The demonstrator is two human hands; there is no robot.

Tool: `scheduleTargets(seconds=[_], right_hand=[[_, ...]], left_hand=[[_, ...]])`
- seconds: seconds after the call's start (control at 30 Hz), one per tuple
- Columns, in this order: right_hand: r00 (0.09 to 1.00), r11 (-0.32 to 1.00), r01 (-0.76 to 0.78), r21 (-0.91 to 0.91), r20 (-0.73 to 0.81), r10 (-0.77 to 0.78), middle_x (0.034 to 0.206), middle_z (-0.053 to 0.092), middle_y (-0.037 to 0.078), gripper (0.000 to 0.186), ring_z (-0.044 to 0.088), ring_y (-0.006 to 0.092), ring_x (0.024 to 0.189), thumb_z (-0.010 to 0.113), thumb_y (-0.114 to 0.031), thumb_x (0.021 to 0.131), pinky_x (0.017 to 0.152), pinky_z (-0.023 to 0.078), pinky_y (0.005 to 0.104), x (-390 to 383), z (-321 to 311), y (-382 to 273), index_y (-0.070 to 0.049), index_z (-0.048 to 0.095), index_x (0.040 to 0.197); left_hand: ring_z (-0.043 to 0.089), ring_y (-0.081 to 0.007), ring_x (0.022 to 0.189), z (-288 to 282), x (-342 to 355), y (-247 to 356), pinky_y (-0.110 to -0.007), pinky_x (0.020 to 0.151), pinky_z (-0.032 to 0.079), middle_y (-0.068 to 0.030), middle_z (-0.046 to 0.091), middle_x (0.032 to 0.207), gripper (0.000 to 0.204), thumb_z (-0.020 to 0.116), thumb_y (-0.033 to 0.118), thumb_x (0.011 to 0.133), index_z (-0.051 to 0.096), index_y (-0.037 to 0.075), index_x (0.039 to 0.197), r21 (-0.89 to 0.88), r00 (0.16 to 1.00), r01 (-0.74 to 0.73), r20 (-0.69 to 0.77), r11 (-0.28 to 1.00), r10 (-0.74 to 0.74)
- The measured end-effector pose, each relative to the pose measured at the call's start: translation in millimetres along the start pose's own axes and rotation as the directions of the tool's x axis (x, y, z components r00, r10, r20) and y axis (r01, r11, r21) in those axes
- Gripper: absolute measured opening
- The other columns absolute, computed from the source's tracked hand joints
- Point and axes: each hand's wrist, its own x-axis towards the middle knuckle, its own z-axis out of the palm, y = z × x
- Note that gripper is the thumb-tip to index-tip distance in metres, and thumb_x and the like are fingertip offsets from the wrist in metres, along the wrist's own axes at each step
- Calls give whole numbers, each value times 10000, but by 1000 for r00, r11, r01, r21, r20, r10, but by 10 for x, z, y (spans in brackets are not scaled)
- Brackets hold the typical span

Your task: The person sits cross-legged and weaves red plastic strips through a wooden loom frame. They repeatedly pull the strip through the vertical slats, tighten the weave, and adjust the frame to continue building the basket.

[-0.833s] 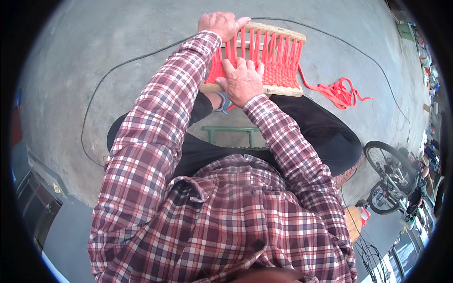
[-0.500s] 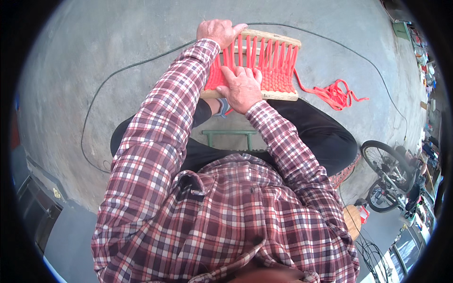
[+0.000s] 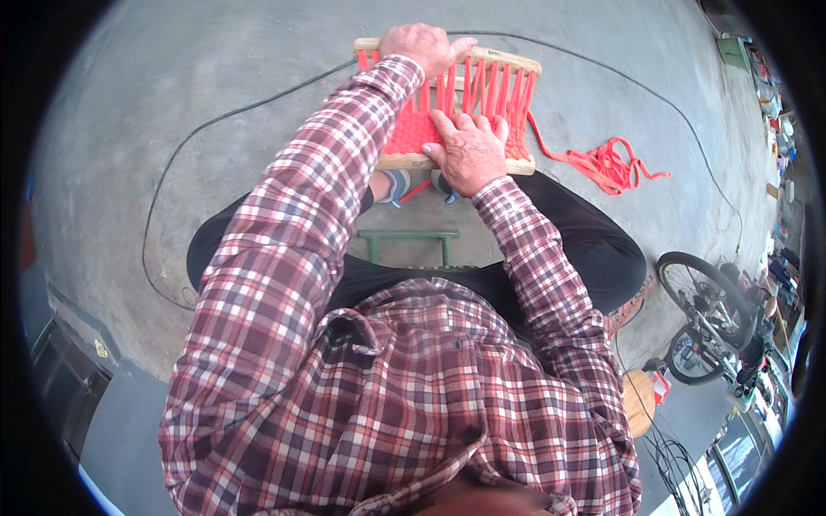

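In front of me is a small wooden stool frame (image 3: 516,62) strung with red cord. Its near part is a tight red weave (image 3: 413,133), while loose strands (image 3: 492,90) stretch to the far bar. My left hand (image 3: 420,47) is closed over that far bar, thumb pointing right along it. On the right part of the weave lies my right hand (image 3: 471,153), fingers stretched forward and apart onto the cords, covering some of them. From the frame's right side a red cord tail runs to a loose pile (image 3: 609,168) on the floor.
A dark cable (image 3: 198,129) curves over the concrete floor around the frame. Between my legs shows a green metal stool (image 3: 409,234). To the right are a bicycle (image 3: 705,301), a round wooden seat (image 3: 638,402) and coiled wires (image 3: 667,460).
Both hands have moved to the right across the frame, exposing its far left corner and more weave at left. The frame itself has shifted slightly left and away from me.
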Motion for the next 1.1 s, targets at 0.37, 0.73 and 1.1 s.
scheduleTargets(seconds=[0.37, 0.73, 1.1], right_hand=[[984, 985, 7, 174, -177, 24, 1156, 509, 94, 535, 426, 290, 1137, 661, -310, 733, 990, 243, 490, -163, 169, -12, -138, 491, 1211], [997, 998, 27, 55, -71, -23, 1246, 450, 94, 720, 379, 307, 1187, 723, -429, 628, 975, 261, 520, -155, 6, 407, -148, 470, 1241], [996, 998, -36, 55, -75, 40, 1131, 539, 37, 684, 493, 232, 1043, 706, -403, 630, 909, 332, 438, -259, 57, 301, -115, 488, 1211]], left_hand=[[647, -269, 837, -119, -145, 39, -376, 748, 502, -138, 671, 838, 694, 353, 686, 808, 706, 91, 864, 29, 998, -4, -68, 1000, 6], [645, -259, 851, 10, -53, 7, -361, 757, 497, -133, 672, 857, 683, 333, 664, 828, 705, 93, 881, 71, 999, 21, -35, 997, -18], [642, -249, 879, 78, -34, -64, -369, 760, 500, -122, 666, 928, 715, 312, 694, 813, 686, 103, 960, 88, 997, 69, -27, 994, -67]])
